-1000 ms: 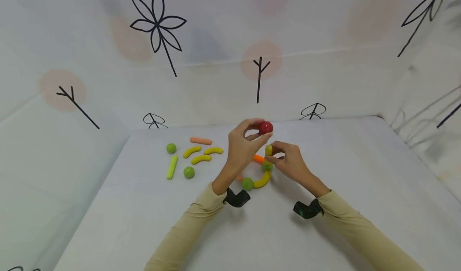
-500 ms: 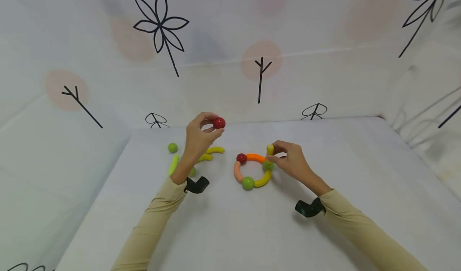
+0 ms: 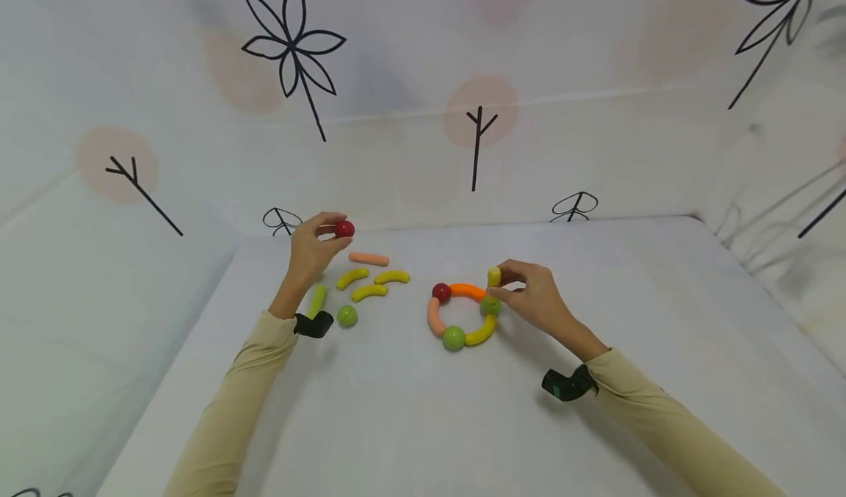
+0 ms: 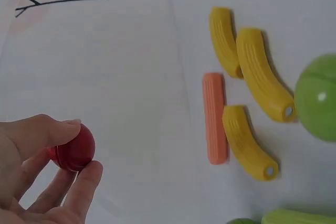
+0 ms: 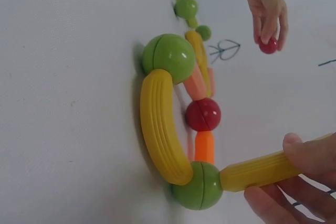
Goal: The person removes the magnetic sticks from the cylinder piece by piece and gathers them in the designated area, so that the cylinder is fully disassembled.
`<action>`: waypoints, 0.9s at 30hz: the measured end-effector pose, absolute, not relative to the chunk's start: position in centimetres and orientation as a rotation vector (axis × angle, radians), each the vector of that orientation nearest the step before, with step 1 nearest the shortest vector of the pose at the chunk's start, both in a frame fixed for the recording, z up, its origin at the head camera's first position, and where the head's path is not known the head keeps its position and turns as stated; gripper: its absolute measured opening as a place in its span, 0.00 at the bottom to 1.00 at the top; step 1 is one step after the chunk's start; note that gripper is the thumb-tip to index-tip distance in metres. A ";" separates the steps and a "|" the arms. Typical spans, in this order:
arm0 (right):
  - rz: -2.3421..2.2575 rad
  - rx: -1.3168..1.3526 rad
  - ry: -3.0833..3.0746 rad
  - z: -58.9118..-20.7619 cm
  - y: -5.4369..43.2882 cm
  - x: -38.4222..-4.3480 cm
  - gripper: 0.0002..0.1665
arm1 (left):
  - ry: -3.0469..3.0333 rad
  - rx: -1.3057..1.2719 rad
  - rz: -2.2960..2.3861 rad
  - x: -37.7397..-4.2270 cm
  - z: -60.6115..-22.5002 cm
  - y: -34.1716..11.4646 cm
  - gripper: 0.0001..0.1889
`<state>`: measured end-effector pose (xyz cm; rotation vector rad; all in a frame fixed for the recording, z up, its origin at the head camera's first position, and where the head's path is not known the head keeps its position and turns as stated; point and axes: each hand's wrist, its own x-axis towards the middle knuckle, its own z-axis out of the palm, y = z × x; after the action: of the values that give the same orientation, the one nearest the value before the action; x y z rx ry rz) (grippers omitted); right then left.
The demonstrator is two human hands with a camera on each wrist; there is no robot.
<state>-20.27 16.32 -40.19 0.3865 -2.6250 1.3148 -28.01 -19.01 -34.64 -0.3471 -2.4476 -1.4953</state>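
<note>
My left hand (image 3: 309, 253) pinches a red ball (image 3: 344, 229) between thumb and fingertips, raised over the back left of the table. Farther right, my right hand (image 3: 534, 297) grips a yellow stick (image 5: 262, 171), whose lower end touches a green ball (image 5: 197, 186); in the head view it stands upright. That ball belongs to a flat ring of balls and curved sticks: an orange stick (image 3: 467, 290), a second red ball (image 3: 441, 292), a peach stick (image 3: 435, 316), another green ball (image 3: 454, 338) and a curved yellow stick (image 3: 482, 331). The fingers hide the held stick's far end.
Left of the ring lie loose pieces: curved yellow sticks (image 3: 369, 292), a straight salmon stick (image 3: 368, 258), a green ball (image 3: 346, 316) and a light green stick (image 3: 317, 300) partly behind my left wrist. A patterned cloth wall (image 3: 410, 167) rises behind the white table (image 3: 423, 423).
My left hand has carried the red ball left, from above the ring to the loose pieces, uncovering the ring. The right hand has stayed on the upright yellow stick.
</note>
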 end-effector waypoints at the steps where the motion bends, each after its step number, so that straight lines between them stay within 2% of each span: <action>1: 1.310 0.382 -2.626 -40.2 16.3 -20.3 0.12 | -2.462 -0.332 -1.485 -28.4 -34.8 -19.3 0.19; 14: 1.321 0.366 -2.625 -40.1 16.4 -19.8 0.13 | -2.676 -0.080 -1.282 -33.0 -38.5 -22.5 0.18; 27: 1.330 0.368 -2.636 -40.1 16.4 -20.0 0.16 | -2.840 0.141 -1.234 -35.7 -41.0 -22.9 0.18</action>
<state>-19.95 16.37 -40.09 0.3677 -2.6358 1.3297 -35.74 -22.87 -41.04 0.1406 -2.8401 -1.2345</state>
